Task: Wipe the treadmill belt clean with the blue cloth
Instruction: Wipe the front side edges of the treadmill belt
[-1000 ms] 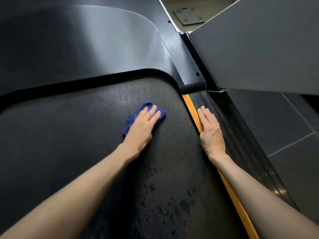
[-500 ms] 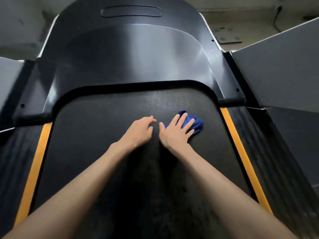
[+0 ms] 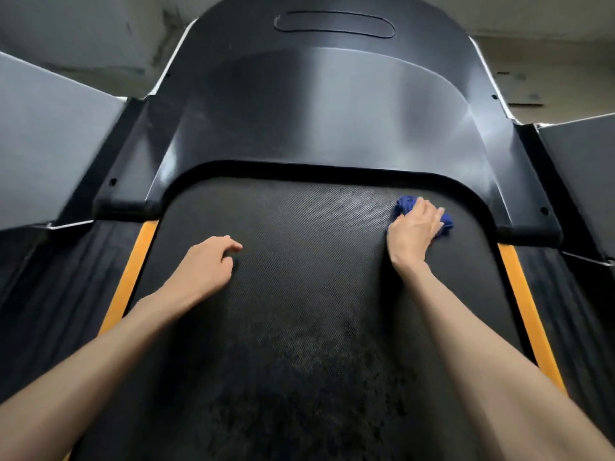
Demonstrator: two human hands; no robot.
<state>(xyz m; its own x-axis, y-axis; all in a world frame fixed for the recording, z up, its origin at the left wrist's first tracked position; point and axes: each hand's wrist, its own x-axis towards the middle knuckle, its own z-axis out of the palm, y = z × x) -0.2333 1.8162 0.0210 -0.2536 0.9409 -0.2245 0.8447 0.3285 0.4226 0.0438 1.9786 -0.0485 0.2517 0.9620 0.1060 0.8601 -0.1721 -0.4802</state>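
Note:
The black textured treadmill belt [image 3: 299,267] runs from me towards the motor cover. A bunched blue cloth [image 3: 404,204] lies on the belt's far right corner, close to the curved black rim. My right hand [image 3: 414,229] lies on top of the cloth with its fingers curled over it, so only the cloth's left and right ends show. My left hand [image 3: 206,264] rests on the belt left of centre, fingers loosely bent, holding nothing. Dark blotches [image 3: 332,377] mark the near part of the belt.
An orange strip borders the belt on the left [image 3: 133,277] and another on the right [image 3: 522,294], with black side rails beyond them. The glossy black motor cover [image 3: 316,111] rises past the belt's far end. Grey panels stand at left [image 3: 43,144] and right [image 3: 582,168].
The cloth passed from my left hand to my right hand. My right hand then slid it from the belt's centre to the far right corner, while my left hand drew back leftwards.

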